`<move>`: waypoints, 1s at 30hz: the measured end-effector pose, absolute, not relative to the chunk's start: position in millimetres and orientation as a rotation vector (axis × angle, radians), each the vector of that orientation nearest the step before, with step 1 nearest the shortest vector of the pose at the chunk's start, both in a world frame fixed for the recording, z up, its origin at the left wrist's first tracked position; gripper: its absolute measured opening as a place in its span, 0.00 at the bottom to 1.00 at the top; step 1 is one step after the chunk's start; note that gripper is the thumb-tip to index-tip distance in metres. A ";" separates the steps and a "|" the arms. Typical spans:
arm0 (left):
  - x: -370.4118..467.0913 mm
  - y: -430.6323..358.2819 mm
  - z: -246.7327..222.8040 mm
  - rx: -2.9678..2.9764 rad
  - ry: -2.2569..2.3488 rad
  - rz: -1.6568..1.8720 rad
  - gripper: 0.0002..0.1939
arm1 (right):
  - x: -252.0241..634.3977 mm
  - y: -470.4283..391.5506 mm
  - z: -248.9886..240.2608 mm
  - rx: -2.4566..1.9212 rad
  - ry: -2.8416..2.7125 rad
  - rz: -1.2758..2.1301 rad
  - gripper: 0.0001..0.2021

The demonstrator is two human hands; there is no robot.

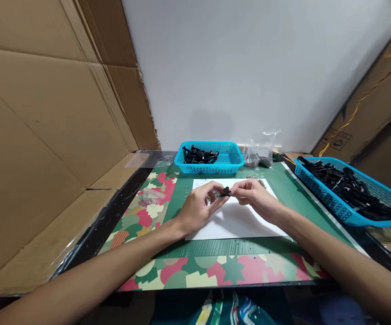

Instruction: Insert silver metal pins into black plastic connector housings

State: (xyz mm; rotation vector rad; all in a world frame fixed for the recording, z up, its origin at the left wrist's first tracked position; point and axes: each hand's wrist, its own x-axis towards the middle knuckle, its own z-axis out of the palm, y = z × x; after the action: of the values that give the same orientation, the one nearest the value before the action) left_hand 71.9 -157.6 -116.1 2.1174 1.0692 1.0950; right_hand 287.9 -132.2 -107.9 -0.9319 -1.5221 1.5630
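Over a white sheet of paper (249,221), my left hand (204,203) grips a small black plastic part (226,192) between thumb and fingers. My right hand (252,194) is closed in a pinch at the right end of that part. Whatever lies between the right fingertips is too small to make out. Small metal pieces (214,195) lie in a pile on the paper, partly hidden behind my left hand. More of them (261,182) show behind my right hand.
A blue basket (209,169) with black parts stands at the back, beside clear bags (264,155) of small pieces. Another blue basket (351,212), heaped with black parts, is at the right. A small plastic bag (153,196) lies left on the patterned board (195,273). Cardboard walls (46,104) flank the table.
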 end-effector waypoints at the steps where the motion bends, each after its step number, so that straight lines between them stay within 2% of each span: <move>1: 72.0 -157.5 -116.7 2.087 1.058 1.109 0.14 | 286.6 -133.6 -107.3 -0.907 -1.521 1.586 0.15; 5: 71.6 -156.8 -118.8 1.873 1.032 1.134 0.14 | 288.1 -131.4 -106.0 -0.938 -1.672 1.495 0.13; 10: 71.1 -153.1 -120.9 1.450 0.955 1.115 0.14 | 297.6 -118.3 -116.7 -1.173 -2.118 0.882 0.05; 13: 72.3 -151.5 -122.1 1.264 0.853 1.099 0.20 | 300.3 -112.6 -126.8 -1.263 -2.225 0.647 0.08; 18: 75.9 -149.4 -126.5 1.207 0.869 1.153 0.30 | 298.6 -108.8 -133.6 -1.246 -2.239 0.612 0.04; 21: 76.9 -148.0 -129.1 1.228 0.855 1.200 0.32 | 297.1 -108.2 -132.4 -1.230 -2.285 0.594 0.03; 26: 75.5 -148.8 -127.3 1.335 0.889 1.185 0.28 | 297.9 -110.3 -130.3 -1.138 -2.446 0.518 0.09; 30: 74.1 -148.5 -127.2 1.362 0.847 1.178 0.24 | 301.0 -112.5 -130.3 -1.099 -2.540 0.470 0.10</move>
State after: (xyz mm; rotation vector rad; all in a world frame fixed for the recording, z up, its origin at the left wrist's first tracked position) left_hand 74.1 -148.5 -127.2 1.3619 0.8471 1.1775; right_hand 301.0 -112.5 -130.3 -1.0995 -2.5398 0.4695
